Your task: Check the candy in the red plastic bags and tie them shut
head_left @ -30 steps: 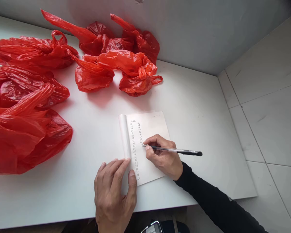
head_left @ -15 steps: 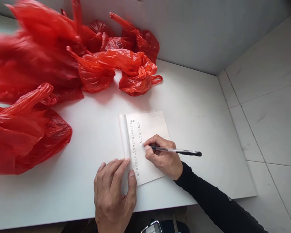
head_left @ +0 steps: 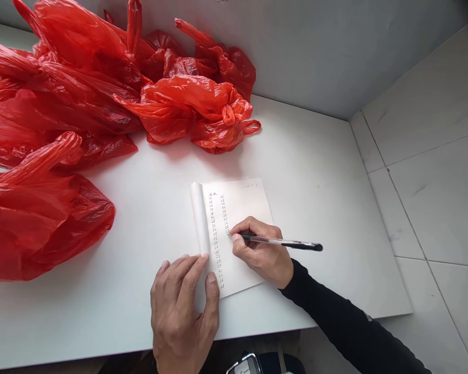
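Observation:
A small notebook (head_left: 247, 265) lies on the white table, its cover or earlier pages rolled back along the left edge. Two columns of handwritten two-digit numbers run down the page. My right hand (head_left: 263, 252) pinches a clear-barrelled pen with a black cap end (head_left: 288, 242), its tip at the lower end of the second column. My left hand (head_left: 183, 306) lies flat with fingers stretched, the fingertips and thumb resting at the notebook's lower left edge.
Several red plastic bags (head_left: 74, 98) are heaped along the back and left of the white table (head_left: 312, 197). A grey wall (head_left: 304, 52) stands behind it. Pale floor tiles (head_left: 437, 182) lie to the right. Below the front edge, part of a watch-like object (head_left: 244, 364) shows.
The red bags at the upper left, blurred before, have shifted and settled lower. Both hands stay almost in place, with the pen still at the second column.

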A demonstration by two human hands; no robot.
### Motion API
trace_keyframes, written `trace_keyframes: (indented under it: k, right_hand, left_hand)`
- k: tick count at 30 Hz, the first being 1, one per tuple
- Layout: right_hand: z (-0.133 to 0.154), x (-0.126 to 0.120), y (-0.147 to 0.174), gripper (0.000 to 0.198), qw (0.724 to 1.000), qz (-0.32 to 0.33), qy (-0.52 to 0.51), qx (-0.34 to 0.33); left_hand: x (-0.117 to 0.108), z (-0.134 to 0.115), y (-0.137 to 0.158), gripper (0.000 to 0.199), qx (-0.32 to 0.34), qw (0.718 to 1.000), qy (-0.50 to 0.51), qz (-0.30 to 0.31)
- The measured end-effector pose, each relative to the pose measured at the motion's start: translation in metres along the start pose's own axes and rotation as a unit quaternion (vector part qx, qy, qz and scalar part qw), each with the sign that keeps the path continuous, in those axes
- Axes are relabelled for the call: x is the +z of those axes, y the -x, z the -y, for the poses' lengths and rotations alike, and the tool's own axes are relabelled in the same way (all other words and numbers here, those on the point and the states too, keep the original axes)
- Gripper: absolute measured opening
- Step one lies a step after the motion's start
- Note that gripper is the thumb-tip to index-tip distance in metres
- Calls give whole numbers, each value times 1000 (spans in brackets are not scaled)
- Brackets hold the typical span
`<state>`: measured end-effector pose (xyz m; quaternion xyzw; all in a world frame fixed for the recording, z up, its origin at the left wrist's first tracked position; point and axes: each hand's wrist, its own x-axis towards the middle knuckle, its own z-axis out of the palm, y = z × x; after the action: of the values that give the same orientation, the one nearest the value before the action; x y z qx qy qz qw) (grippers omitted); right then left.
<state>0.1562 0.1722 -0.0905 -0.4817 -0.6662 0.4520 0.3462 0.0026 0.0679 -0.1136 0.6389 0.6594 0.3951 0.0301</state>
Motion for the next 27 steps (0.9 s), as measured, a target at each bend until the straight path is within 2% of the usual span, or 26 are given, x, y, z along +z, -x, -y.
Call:
trace_keyframes:
  k: [27]
  right_hand:
    - [-1, 0, 0, 12, 1000, 6, 14, 6]
  left_hand:
    - [0, 0, 0, 42, -5, 1000, -4, 8]
